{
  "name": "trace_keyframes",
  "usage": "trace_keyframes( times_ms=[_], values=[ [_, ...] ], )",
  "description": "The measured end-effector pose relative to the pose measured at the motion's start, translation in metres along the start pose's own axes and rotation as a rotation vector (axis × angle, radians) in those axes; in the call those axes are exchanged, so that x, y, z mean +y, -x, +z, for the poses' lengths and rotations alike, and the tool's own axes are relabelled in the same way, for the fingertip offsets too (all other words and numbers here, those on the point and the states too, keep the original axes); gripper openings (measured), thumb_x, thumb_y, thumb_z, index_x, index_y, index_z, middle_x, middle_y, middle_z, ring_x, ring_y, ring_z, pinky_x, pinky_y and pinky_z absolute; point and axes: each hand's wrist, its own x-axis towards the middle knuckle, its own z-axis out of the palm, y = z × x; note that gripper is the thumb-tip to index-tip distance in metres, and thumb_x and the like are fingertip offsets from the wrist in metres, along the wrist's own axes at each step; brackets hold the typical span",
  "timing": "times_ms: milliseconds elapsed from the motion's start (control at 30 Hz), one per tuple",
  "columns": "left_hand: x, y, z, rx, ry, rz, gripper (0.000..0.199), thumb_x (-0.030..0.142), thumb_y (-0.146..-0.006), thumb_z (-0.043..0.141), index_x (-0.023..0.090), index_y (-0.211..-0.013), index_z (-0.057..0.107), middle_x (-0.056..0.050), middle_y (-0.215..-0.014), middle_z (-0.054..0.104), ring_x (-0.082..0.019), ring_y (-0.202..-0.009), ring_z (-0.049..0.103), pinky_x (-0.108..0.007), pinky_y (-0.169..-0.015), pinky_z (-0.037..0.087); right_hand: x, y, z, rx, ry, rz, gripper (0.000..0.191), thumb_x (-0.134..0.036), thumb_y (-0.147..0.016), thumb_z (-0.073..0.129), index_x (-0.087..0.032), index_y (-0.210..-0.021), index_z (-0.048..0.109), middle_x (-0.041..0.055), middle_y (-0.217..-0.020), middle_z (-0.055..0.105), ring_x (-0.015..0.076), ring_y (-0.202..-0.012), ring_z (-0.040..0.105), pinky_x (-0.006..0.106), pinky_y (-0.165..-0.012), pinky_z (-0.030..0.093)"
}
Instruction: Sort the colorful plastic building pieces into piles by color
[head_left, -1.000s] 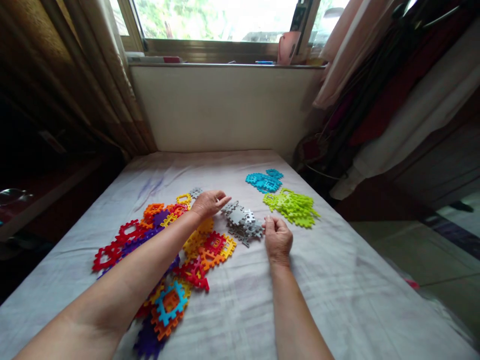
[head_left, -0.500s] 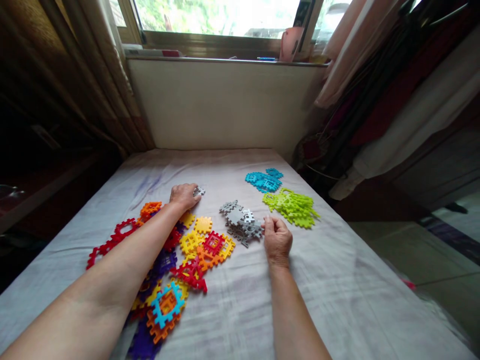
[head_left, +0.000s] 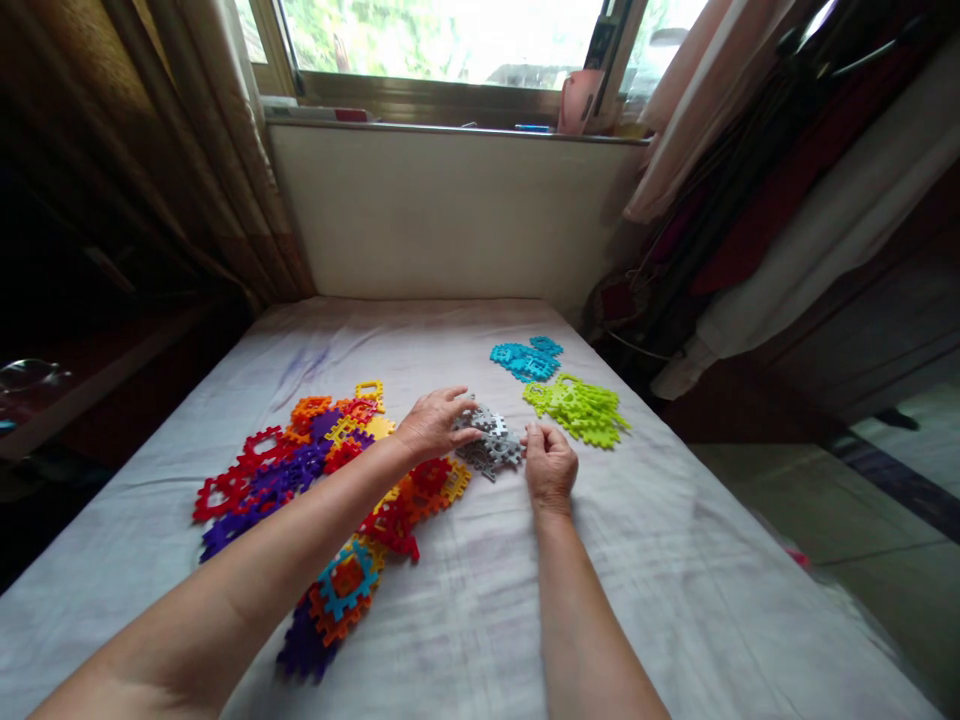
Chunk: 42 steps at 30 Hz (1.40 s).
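Observation:
My left hand (head_left: pixel 437 428) is over the left side of a small pile of grey interlocking plastic pieces (head_left: pixel 493 442). Its fingers are stretched out and apart, and the hand covers part of the pile. At the pile's right edge, my right hand (head_left: pixel 552 466) rests with its fingers curled closed; whatever it may grip is hidden. Beneath and beside my left forearm spreads a mixed heap of red pieces (head_left: pixel 264 446), purple pieces (head_left: pixel 285 478), orange pieces (head_left: pixel 309 408) and yellow pieces (head_left: pixel 369 391). A blue square frame (head_left: pixel 367 578) lies on its near end.
Beyond my right hand lie a lime-green pile (head_left: pixel 585 412) and, farther back, a blue pile (head_left: pixel 525 360). The pieces lie on a pale bedsheet (head_left: pixel 465 620). A pink cup (head_left: pixel 579 100) stands on the windowsill. Hanging clothes (head_left: pixel 780 230) line the right, a curtain (head_left: pixel 187 150) the left.
My left hand has come from the back left, where it was at a grey piece, rightward to the grey pile, and its fingers have opened. My right hand has stayed beside the pile.

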Motion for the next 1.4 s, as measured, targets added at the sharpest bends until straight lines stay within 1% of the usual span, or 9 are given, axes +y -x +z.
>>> trace_keyframes(
  times_ms=[133,300,500,700,833,900,1000,1200,1400],
  values=[
    [-0.004,0.035,-0.015,0.076,-0.023,-0.074,0.036,0.045,-0.088,0.06,0.026,-0.117,0.067,-0.011,-0.144,0.054,-0.026,-0.13,0.053,-0.045,-0.109,0.043,-0.001,0.006,0.001,0.006,0.138,-0.255,0.046,-0.054,-0.086,0.047,-0.017,-0.105,0.068,0.0119,-0.098,0.073,0.024,-0.089,0.066,0.036,-0.082,0.051],
    [-0.019,0.125,-0.039,0.158,-0.145,-0.17,0.035,0.047,-0.089,0.054,0.027,-0.115,0.069,-0.01,-0.136,0.06,-0.027,-0.126,0.056,-0.049,-0.107,0.044,-0.003,0.024,0.006,-0.187,0.481,-0.625,0.069,-0.052,-0.081,0.065,-0.024,-0.142,0.048,0.0163,-0.15,0.043,0.0329,-0.139,0.037,0.053,-0.11,0.032],
    [-0.047,0.221,-0.058,0.42,-0.232,-0.241,0.037,0.049,-0.092,0.048,0.026,-0.112,0.068,-0.009,-0.131,0.064,-0.029,-0.125,0.056,-0.052,-0.109,0.043,-0.01,0.021,0.018,-0.416,0.704,-0.587,0.066,-0.039,-0.084,0.066,-0.029,-0.146,0.045,0.0156,-0.153,0.039,0.0312,-0.141,0.036,0.048,-0.108,0.035],
    [-0.075,0.284,-0.084,0.695,-0.194,-0.441,0.033,0.049,-0.088,0.05,0.038,-0.114,0.065,0.001,-0.135,0.061,-0.03,-0.12,0.061,-0.051,-0.108,0.047,-0.025,0.003,0.037,-0.49,0.749,-0.515,0.066,-0.047,-0.084,0.066,-0.033,-0.145,0.047,0.013,-0.151,0.044,0.0301,-0.138,0.041,0.047,-0.109,0.033],
    [-0.091,0.3,-0.09,0.778,-0.11,-0.666,0.038,0.055,-0.084,0.049,0.067,-0.12,0.053,0.027,-0.143,0.049,-0.033,-0.127,0.056,-0.056,-0.095,0.055,-0.03,-0.011,0.06,-0.453,0.76,-0.457,0.062,-0.047,-0.085,0.064,-0.034,-0.143,0.049,0.0097,-0.146,0.051,0.0281,-0.132,0.047,0.045,-0.107,0.035],
    [-0.1,0.301,-0.087,0.765,-0.047,-0.741,0.039,0.058,-0.082,0.05,0.071,-0.118,0.051,0.03,-0.141,0.049,-0.033,-0.127,0.056,-0.055,-0.088,0.058,-0.031,-0.02,0.074,-0.431,0.757,-0.449,0.061,-0.047,-0.084,0.064,-0.034,-0.142,0.05,0.0087,-0.144,0.053,0.0272,-0.129,0.049,0.043,-0.105,0.036],
    [-0.11,0.302,-0.08,0.763,-0.038,-0.787,0.035,0.061,-0.08,0.05,0.066,-0.114,0.058,0.023,-0.135,0.059,-0.032,-0.12,0.061,-0.051,-0.084,0.06,-0.032,-0.038,0.096,-0.429,0.738,-0.464,0.06,-0.044,-0.085,0.063,-0.031,-0.142,0.05,0.0087,-0.14,0.056,0.0258,-0.126,0.051,0.038,-0.103,0.039],
    [-0.115,0.306,-0.075,0.748,-0.093,-0.796,0.03,0.059,-0.081,0.051,0.048,-0.103,0.067,0.009,-0.122,0.069,-0.027,-0.11,0.067,-0.032,-0.047,0.057,-0.034,-0.069,0.138,-0.419,0.728,-0.457,0.06,-0.043,-0.087,0.06,-0.021,-0.142,0.05,0.012,-0.135,0.06,0.0283,-0.121,0.053,0.039,-0.101,0.04],
    [-0.111,0.309,-0.077,0.693,-0.097,-0.782,0.032,0.051,-0.085,0.052,0.031,-0.104,0.068,-0.002,-0.123,0.07,-0.027,-0.112,0.067,-0.024,-0.045,0.054,-0.024,-0.089,0.164,-0.373,0.717,-0.454,0.06,-0.045,-0.086,0.058,-0.02,-0.14,0.051,0.0147,-0.13,0.061,0.0308,-0.118,0.053,0.042,-0.1,0.039]
  ],
)
